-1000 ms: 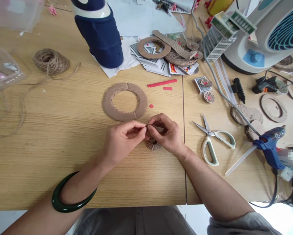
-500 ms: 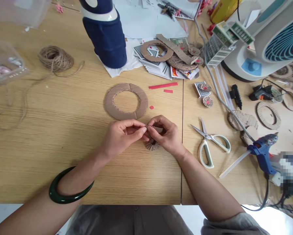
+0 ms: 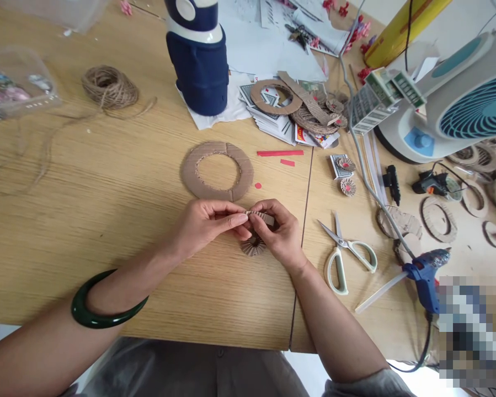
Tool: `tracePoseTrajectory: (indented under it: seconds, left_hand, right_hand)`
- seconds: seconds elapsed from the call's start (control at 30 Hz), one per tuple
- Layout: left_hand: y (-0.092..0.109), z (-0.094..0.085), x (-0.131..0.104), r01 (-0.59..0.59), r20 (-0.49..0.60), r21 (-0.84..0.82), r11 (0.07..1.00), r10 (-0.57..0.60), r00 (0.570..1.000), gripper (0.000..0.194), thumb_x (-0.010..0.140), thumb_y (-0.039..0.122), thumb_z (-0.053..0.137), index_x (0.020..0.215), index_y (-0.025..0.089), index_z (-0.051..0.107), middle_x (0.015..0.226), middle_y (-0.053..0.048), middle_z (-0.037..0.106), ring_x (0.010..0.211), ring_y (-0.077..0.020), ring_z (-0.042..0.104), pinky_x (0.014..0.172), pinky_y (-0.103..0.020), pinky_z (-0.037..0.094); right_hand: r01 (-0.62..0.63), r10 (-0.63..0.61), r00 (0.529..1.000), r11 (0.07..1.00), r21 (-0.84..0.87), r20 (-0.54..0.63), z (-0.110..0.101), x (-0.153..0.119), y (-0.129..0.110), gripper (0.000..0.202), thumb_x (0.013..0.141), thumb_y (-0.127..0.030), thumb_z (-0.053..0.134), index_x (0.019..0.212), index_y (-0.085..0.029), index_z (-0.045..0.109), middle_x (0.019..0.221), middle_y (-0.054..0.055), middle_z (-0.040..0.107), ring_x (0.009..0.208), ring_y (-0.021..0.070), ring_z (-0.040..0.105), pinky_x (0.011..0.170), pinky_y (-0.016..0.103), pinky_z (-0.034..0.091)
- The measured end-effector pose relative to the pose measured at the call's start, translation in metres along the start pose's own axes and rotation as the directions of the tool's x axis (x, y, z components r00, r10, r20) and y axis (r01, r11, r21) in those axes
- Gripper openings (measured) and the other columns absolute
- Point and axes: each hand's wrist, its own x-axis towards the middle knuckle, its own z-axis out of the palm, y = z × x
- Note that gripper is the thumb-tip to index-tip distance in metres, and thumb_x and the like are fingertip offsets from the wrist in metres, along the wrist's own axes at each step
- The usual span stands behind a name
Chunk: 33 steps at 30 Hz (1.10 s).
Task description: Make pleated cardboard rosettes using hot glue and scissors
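- Both hands meet just below the cardboard ring (image 3: 217, 171), which lies flat on the table (image 3: 107, 182).
- The left hand (image 3: 206, 223) pinches one end of a pleated strip (image 3: 259, 215) between thumb and forefinger — fingers narrow, closed on the strip.
- The right hand (image 3: 277, 231) grips the other end of the strip, fingers curled tight round it.
- The strip is corrugated brown card, held level just above the table, and it appears only partly gathered.
- Just under the hands, below the ring, a folded fan (image 3: 252, 246) rests on the table — partly hidden by the right hand, so its full shape cannot be told.
- Judging from this, one fan piece seems made and the strip in hand is still being shaped; the ring is bare, with nothing stuck on it yet.
- Right of the ring, two small finished rosettes (image 3: 347, 186) with red centres lie near a card.
- Farther right of the ring lie scissors (image 3: 346, 251), blades apart, and beyond them a blue glue gun (image 3: 425, 273) with a stick in it, untouched.
- Above the ring stand a blue jug (image 3: 200, 60) and a heap of cards and cardboard scraps (image 3: 301, 107).
- Well left of the ring sits a ball of twine (image 3: 109, 88).
- A small red dot (image 3: 258, 186) lies just right of the ring.
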Motion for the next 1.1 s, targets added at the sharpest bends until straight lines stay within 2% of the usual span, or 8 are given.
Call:
tracePoseTrajectory:
  seconds: [0.17,0.43,0.6,0.93,1.1]
  left_hand:
    - [0.0023,-0.0013,0.0007,0.0,0.022,0.03,1.0,-0.001,1.0,0.012,0.086,0.032,0.075,0.09,0.022,0.08,0.076,0.0,0.081,0.069,-0.0177,0.079,0.069,-0.024,0.065]
    - [0.0024,-0.0018,-0.0008,-0.015,-0.014,0.075,0.997,0.016,1.0,0.01,0.086,0.03,0.074,0.091,0.022,0.078,0.075,0.002,0.081,0.072,-0.0168,0.079,0.071,-0.023,0.064]
    - [0.0034,-0.0011,0.0005,0.001,-0.006,0.033,0.999,-0.001,1.0,0.01,0.083,0.029,0.075,0.089,0.021,0.077,0.078,0.0,0.081,0.071,-0.0184,0.079,0.069,-0.024,0.065]
    - [0.0036,-0.0011,-0.0004,-0.067,-0.05,0.131,0.989,0.074,0.996,0.009,0.084,0.03,0.074,0.084,0.021,0.075,0.073,0.001,0.079,0.067,-0.0167,0.077,0.066,-0.023,0.063]
    - [0.0042,0.0002,-0.0008,-0.062,-0.054,0.101,0.993,0.068,0.996,0.006,0.084,0.027,0.073,0.083,0.021,0.074,0.072,0.002,0.079,0.068,-0.0166,0.078,0.067,-0.022,0.063]
  right_hand:
    - [0.01,-0.01,1.0,1.0,0.02,-0.017,0.0015,-0.0004,0.0002,0.012,0.091,-0.033,0.068,0.092,-0.021,0.064,0.08,-0.001,0.07,0.068,0.0109,0.064,0.063,0.023,0.053]
    - [0.017,-0.017,1.0,0.997,0.077,-0.006,0.0032,0.0,0.004,0.021,0.092,-0.042,0.07,0.09,-0.022,0.062,0.078,-0.001,0.067,0.067,0.0107,0.063,0.061,0.023,0.054]
    - [0.02,-0.02,1.0,0.996,0.091,-0.004,0.0032,-0.0007,0.0034,0.02,0.093,-0.039,0.068,0.09,-0.021,0.061,0.078,-0.001,0.066,0.066,0.0095,0.062,0.061,0.022,0.053]
    - [0.033,-0.034,0.999,0.994,0.104,0.007,0.0036,0.0006,0.0013,0.013,0.092,-0.033,0.07,0.09,-0.021,0.063,0.078,-0.001,0.068,0.065,0.0086,0.062,0.06,0.02,0.053]
    - [0.002,-0.004,1.0,0.994,0.111,0.022,0.0026,0.0,0.0005,0.015,0.092,-0.034,0.069,0.089,-0.02,0.064,0.077,-0.001,0.068,0.067,0.0092,0.063,0.062,0.021,0.054]
